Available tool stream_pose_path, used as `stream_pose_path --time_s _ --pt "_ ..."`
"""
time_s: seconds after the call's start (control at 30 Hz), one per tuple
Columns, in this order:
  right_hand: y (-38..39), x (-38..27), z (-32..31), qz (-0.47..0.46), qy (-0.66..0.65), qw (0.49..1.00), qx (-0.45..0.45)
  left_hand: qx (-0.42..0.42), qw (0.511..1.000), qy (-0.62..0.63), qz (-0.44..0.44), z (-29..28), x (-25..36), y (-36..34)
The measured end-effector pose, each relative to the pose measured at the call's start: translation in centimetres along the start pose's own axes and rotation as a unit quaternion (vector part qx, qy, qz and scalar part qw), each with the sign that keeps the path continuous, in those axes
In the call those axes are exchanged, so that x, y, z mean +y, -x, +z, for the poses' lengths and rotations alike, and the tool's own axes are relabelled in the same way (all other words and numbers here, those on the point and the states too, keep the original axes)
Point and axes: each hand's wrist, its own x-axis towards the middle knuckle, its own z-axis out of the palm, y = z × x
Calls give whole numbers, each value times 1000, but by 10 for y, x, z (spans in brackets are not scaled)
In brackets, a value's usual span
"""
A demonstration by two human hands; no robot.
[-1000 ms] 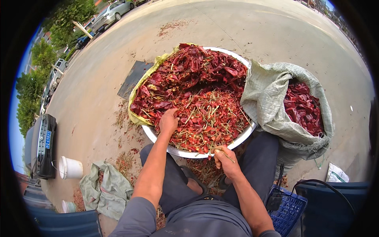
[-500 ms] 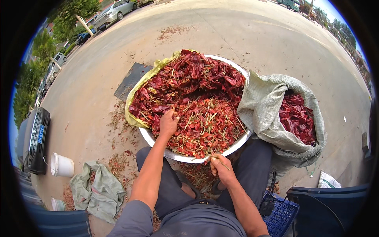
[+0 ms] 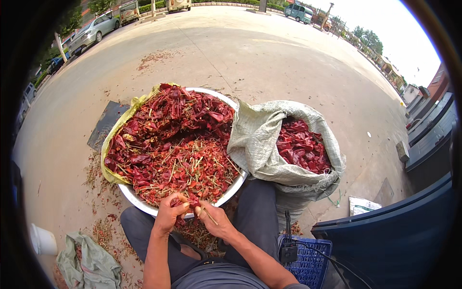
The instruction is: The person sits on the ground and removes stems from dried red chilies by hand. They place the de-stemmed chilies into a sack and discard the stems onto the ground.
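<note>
In the head view, the two hands are close together, just before the near rim of a wide metal basin (image 3: pixel 128 193). The left hand (image 3: pixel 168 212) is nearly closed, with thumb and fingers pinched on a red piece (image 3: pixel 194 200), which looks like dried pepper and lies between the two hands. The right hand (image 3: pixel 221 225) is also curled almost fully; its fingertips are at the same piece, and a thin pale stick (image 3: pixel 210 216) sticks out from its grip. Whether the right fingers really pinch the red piece, I cannot tell. Beyond the hands, the basin carries a heap of red pods and stems (image 3: pixel 192 164), with a yellow sack (image 3: pixel 111 144) along its left side. To the right of the hands and farther away stands a pale woven sack (image 3: pixel 255 149), open, with red pods (image 3: pixel 303 147) inside. Nearer the body, right of the hands, is a blue basket (image 3: pixel 313 260); well to their left, a white bucket (image 3: pixel 43 240).
</note>
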Motion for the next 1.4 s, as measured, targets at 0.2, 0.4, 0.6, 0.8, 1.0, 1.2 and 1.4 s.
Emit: stream_pose_path --time_s 0.2,0.4,0.6,0.8,1.0,1.2,1.4 --pt "25 6 11 -11 -87 996 -7 54 997 54 33 30 -36 18" --pt "43 14 1 47 84 991 -91 77 995 67 -18 24 -60 40" --pt "52 15 -4 -16 153 988 -22 16 978 -204 39 -5 -108 35" --pt "53 58 2 35 31 995 -94 -16 965 -260 -43 26 -84 59" --pt "54 57 13 19 30 997 -61 -1 998 -63 -24 23 -102 65" --pt "56 80 32 -18 -15 996 88 -6 995 22 -92 22 -122 56" --pt "41 167 1 142 -438 881 112 -39 987 50 -149 34 -117 55"
